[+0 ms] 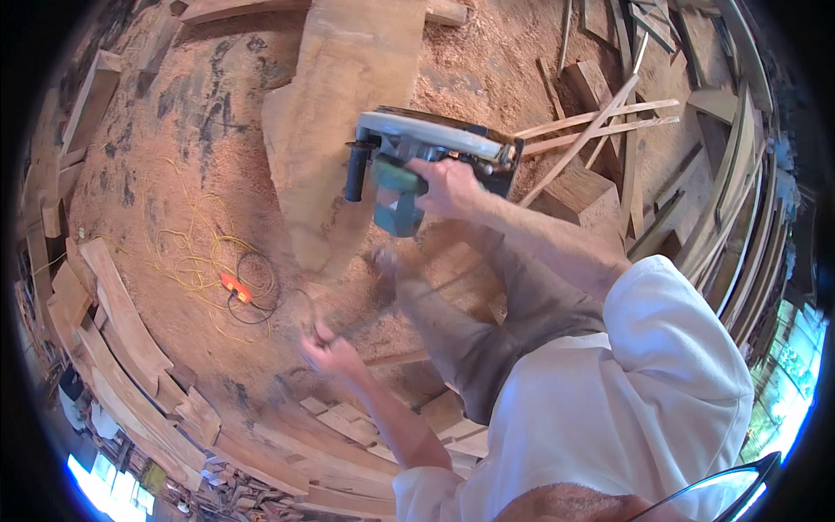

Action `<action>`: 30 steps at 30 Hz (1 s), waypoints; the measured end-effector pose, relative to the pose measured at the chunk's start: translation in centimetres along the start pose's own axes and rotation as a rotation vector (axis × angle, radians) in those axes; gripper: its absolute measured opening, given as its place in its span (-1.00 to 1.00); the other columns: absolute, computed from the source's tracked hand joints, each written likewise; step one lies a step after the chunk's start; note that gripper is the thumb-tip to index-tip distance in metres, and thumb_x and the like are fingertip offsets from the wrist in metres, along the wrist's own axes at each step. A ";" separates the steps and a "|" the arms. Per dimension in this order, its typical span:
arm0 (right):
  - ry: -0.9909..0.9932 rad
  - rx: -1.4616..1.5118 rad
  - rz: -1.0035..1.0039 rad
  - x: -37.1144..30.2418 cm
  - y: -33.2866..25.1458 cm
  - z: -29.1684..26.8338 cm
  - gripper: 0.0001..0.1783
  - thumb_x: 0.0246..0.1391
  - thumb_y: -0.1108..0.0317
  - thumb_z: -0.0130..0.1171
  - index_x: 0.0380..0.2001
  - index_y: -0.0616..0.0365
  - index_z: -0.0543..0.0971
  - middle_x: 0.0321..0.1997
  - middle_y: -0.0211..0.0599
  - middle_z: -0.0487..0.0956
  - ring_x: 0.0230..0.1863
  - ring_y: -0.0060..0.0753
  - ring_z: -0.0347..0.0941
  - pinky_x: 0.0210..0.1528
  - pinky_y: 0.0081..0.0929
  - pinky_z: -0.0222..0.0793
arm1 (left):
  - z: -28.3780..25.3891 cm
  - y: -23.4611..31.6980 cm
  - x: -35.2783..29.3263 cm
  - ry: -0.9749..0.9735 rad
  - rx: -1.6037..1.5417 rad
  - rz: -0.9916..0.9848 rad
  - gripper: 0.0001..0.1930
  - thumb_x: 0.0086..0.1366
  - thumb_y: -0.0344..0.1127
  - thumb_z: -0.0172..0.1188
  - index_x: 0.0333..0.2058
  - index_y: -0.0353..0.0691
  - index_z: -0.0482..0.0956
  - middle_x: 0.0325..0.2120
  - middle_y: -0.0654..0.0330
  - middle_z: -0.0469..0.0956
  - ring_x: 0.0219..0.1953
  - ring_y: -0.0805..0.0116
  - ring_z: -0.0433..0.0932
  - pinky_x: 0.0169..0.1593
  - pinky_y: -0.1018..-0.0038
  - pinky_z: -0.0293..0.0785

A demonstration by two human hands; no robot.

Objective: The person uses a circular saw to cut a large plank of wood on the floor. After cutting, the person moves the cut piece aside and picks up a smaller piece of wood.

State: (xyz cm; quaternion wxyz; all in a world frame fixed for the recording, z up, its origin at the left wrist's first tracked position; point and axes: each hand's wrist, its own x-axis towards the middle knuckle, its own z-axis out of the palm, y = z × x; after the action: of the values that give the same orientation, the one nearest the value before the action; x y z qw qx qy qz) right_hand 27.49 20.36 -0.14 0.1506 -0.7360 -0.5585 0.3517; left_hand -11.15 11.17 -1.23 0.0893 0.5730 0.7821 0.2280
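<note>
My right hand (449, 188) is wrapped round the rear handle of a teal circular saw (397, 209). The saw has a pale metal guard and a black side grip, and it is over a wide wooden plank (326, 96); whether its base touches the wood, I cannot tell. Lower down and to the left, my left hand (332, 352) is closed round a dark power cord (306, 300), slightly blurred. The cord runs off toward an orange connector (235, 288) on the floor and, on the other side, past my legs toward the saw.
A tangled yellow extension cord (193, 261) lies on the sawdust-covered floor. Thin wooden strips (600, 122) cross at the right, near a square timber block (578, 196). Long boards (139, 383) are stacked at the lower left, with more lumber (731, 191) along the right edge.
</note>
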 end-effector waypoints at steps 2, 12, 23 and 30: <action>-0.016 -0.009 -0.002 1.1 3.3 -0.9 -0.44 -0.01 0.23 0.37 0.13 -0.01 0.64 -0.33 0.06 0.74 -0.20 0.18 0.73 -0.09 0.04 0.67 | 3.8 5.4 3.8 -0.194 -0.150 -0.004 -0.46 0.45 -0.17 0.41 0.29 -0.32 0.55 -0.21 0.06 0.63 -0.14 0.18 0.63 -0.10 0.23 0.60; -0.221 0.064 -0.005 0.9 5.8 -2.9 -0.45 0.14 0.12 0.39 0.18 -0.02 0.57 -0.27 0.09 0.75 -0.15 0.29 0.71 -0.07 0.11 0.65 | 19.5 17.6 8.5 -0.773 0.073 0.345 -0.38 0.32 0.03 0.44 0.21 -0.24 0.59 -0.06 -0.10 0.71 0.00 -0.18 0.60 0.14 0.01 0.50; -0.316 0.059 -0.114 1.4 13.6 -4.7 -0.46 0.03 0.30 0.48 0.12 -0.01 0.63 -0.22 -0.01 0.74 -0.17 0.17 0.71 -0.12 -0.04 0.64 | 13.8 12.2 7.5 -0.904 0.341 0.135 -0.39 0.32 0.09 0.44 0.24 -0.03 0.60 -0.18 -0.03 0.77 -0.01 -0.11 0.73 0.03 0.05 0.60; -0.370 -0.006 -0.256 3.6 17.1 -5.4 -0.47 0.12 0.13 0.41 0.15 -0.06 0.61 -0.26 0.09 0.75 -0.16 0.24 0.72 -0.10 0.08 0.66 | 4.1 7.1 -7.9 -1.401 0.078 -0.380 -0.25 0.21 0.30 0.47 0.18 -0.15 0.70 0.07 -0.14 0.72 0.15 -0.15 0.67 0.24 0.10 0.55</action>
State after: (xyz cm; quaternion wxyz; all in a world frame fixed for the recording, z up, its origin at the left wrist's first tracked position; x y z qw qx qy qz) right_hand 43.90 19.00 -8.03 0.0867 -0.5824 -0.6665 0.4573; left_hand -0.85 6.48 -2.61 0.5868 0.4416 0.6349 -0.2398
